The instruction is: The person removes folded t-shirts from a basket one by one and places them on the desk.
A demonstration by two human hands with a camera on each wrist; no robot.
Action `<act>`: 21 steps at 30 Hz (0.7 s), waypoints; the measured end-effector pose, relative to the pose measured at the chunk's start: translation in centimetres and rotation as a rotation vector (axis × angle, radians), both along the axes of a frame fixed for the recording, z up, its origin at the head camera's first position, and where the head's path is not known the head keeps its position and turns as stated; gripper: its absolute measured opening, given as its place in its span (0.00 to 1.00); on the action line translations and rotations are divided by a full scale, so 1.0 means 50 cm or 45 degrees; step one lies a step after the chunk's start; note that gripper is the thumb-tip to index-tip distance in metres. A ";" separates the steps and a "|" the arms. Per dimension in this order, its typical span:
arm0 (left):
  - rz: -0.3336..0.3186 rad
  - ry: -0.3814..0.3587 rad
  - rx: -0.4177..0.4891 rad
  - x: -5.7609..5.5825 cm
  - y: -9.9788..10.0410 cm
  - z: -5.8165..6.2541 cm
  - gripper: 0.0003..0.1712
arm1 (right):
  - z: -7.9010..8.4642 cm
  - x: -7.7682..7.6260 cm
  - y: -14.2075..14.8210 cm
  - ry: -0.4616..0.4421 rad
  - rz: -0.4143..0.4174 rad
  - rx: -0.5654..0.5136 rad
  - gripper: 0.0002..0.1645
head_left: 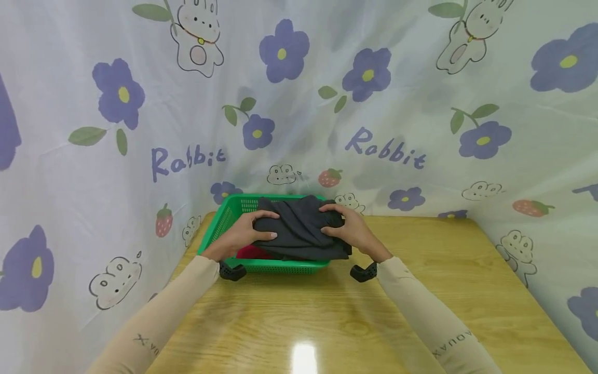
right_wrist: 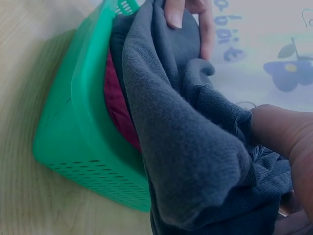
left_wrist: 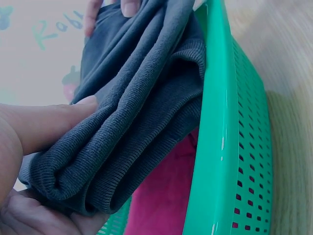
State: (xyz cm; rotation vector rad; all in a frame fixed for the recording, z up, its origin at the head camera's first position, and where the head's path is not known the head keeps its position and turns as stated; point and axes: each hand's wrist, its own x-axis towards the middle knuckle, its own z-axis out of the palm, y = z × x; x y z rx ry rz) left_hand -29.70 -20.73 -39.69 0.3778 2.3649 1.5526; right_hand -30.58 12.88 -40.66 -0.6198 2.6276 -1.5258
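Two-handed, you're gripping the cloth (head_left: 296,228), left hand (head_left: 245,231) at nine o'clock, right hand (head_left: 353,228) at three; supporting evenly should preserve folds.

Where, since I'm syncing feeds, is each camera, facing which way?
Head: on the head, facing forward and down at folded dark-grey knit cloth; both forearms, left hand and right hand show.
Left wrist: on that wrist, facing the cloth; both hands partly show.
Right wrist: on that wrist, facing the cloth; both hands partly show.
Both wrist views share the green perforated plastic basket.
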 end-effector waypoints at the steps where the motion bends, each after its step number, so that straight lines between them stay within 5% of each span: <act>1: -0.003 0.005 -0.003 0.000 0.001 -0.001 0.31 | 0.000 0.001 0.002 -0.001 0.002 -0.005 0.30; 21: 0.004 0.017 0.042 0.002 0.035 0.000 0.29 | 0.010 0.015 0.042 0.015 -0.034 0.002 0.30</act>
